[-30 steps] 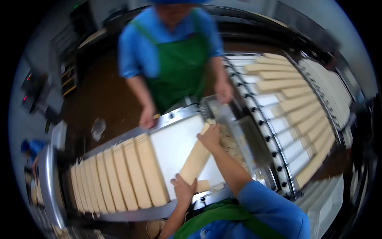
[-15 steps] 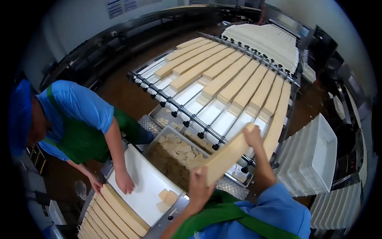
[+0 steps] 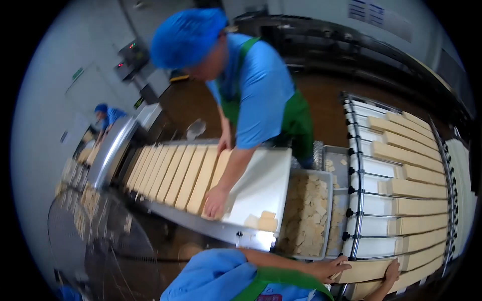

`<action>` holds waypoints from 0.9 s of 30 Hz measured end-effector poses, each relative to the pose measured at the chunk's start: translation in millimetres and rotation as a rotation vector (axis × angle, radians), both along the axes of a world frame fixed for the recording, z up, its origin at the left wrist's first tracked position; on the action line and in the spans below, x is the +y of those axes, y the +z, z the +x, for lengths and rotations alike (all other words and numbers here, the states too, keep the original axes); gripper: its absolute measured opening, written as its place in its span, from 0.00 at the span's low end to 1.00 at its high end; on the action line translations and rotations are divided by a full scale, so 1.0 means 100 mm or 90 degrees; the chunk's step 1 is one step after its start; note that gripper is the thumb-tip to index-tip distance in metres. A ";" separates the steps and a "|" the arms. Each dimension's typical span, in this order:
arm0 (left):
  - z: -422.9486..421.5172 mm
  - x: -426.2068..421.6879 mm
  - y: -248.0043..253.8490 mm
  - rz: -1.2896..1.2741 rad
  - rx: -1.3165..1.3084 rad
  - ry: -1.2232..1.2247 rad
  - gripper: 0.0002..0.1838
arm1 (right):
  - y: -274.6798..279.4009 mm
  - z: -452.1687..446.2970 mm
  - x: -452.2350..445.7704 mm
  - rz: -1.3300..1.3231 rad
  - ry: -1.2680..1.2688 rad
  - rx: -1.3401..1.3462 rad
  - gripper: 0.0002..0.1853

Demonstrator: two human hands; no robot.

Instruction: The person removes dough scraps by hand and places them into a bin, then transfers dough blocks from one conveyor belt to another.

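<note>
A long pale-yellow bar, whose material I cannot make out, lies between my two hands at the near edge of the slotted white rack table. My left hand grips its left end, with the fingertips over the top edge. At the other end, my right hand has its fingers round the bar. Similar bars lie in lanes between metal rods on the rack table. One more bar is partly hidden below the held one.
A co-worker leans over a white belt, hands on the last of several bars. Between belt and rack stands a bin of broken pale pieces. A round fan guard stands at the lower left.
My view has swung left, bringing the co-worker and belt to the middle. The bar in my hands, earlier slanted above the rack's near edge, now lies level across the view.
</note>
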State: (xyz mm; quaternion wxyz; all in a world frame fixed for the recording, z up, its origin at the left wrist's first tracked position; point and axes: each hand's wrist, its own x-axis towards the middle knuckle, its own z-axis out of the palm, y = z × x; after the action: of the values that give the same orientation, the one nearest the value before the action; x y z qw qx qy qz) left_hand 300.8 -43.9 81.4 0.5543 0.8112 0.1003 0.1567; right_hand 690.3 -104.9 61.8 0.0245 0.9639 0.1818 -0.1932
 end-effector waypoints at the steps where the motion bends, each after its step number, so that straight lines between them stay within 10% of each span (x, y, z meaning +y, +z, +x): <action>1: 0.04 0.01 -0.06 -0.015 0.008 -0.013 0.41 | 0.02 0.03 0.03 -0.021 -0.018 0.037 0.35; 8: 0.59 0.06 -0.32 0.013 -0.070 -0.043 0.36 | -0.06 0.01 0.03 -0.020 0.022 -0.137 0.31; 14: 1.03 0.08 -0.36 -0.067 0.021 -0.064 0.36 | -0.21 -0.70 0.03 0.398 0.260 -0.170 0.29; 21: 0.41 0.49 -0.32 -0.128 -0.078 0.202 0.34 | -0.08 -1.80 -0.13 0.086 0.471 -0.159 0.32; 27: -0.58 0.88 -0.45 0.011 0.063 0.664 0.33 | -0.01 -1.84 0.10 0.196 0.478 -0.293 0.34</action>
State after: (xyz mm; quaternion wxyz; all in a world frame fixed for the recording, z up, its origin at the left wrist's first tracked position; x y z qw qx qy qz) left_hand 242.5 43.9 36.0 0.3905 0.6643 0.5158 0.3744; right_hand 506.3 -95.1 60.6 -0.0113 0.8417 0.5343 0.0770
